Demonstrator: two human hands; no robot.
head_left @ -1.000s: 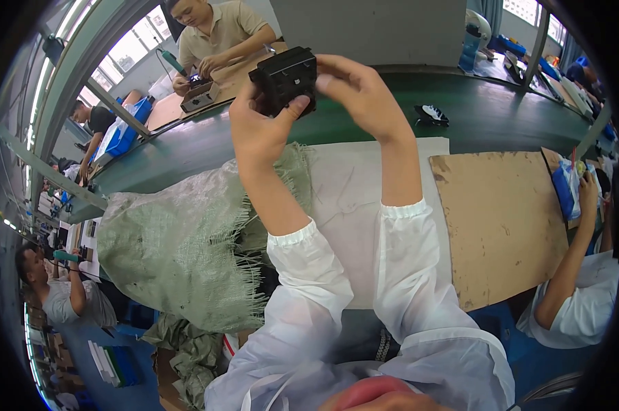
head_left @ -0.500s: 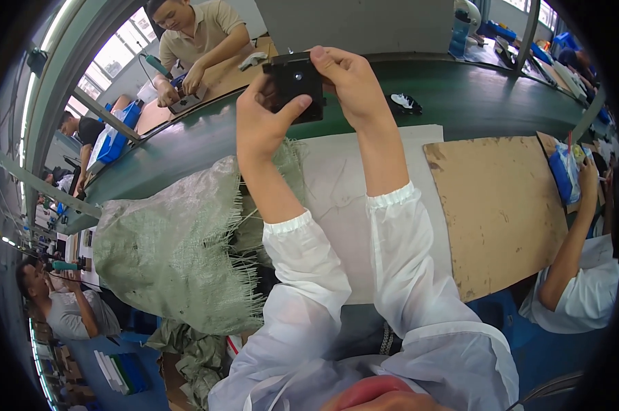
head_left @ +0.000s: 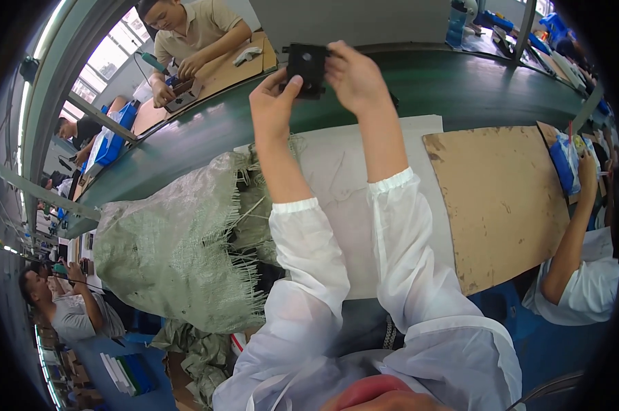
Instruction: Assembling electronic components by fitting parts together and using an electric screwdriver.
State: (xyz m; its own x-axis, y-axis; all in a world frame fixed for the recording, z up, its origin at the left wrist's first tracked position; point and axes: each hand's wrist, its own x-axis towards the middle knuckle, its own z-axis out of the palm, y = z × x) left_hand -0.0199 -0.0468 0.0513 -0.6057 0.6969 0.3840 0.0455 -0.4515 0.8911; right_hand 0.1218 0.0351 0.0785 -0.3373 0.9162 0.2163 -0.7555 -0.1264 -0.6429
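Note:
A flat, black, square part (head_left: 307, 63) with a small round spot near its middle is held up over the green conveyor belt. My left hand (head_left: 274, 109) grips its lower left side, thumb on the face toward me and fingers behind. At the part's right edge, my right hand (head_left: 357, 81) has its fingers bent against it, the thumb near the upper corner. What the fingertips touch behind the part is hidden. A small dark thing (head_left: 394, 100) on the belt is mostly covered by my right wrist.
The green belt (head_left: 446, 85) runs across in front. Nearer lie a pale sheet (head_left: 337, 185), brown cardboard (head_left: 498, 205) and a green woven sack (head_left: 172, 240). Across the belt a person (head_left: 200, 41) works on a box-like part (head_left: 183, 97). Another person's arm (head_left: 573, 240) is at the right.
Both hands have moved the black part up and farther away. My right thumb and fingers have shifted on its right edge. My right wrist now covers most of the small thing on the belt.

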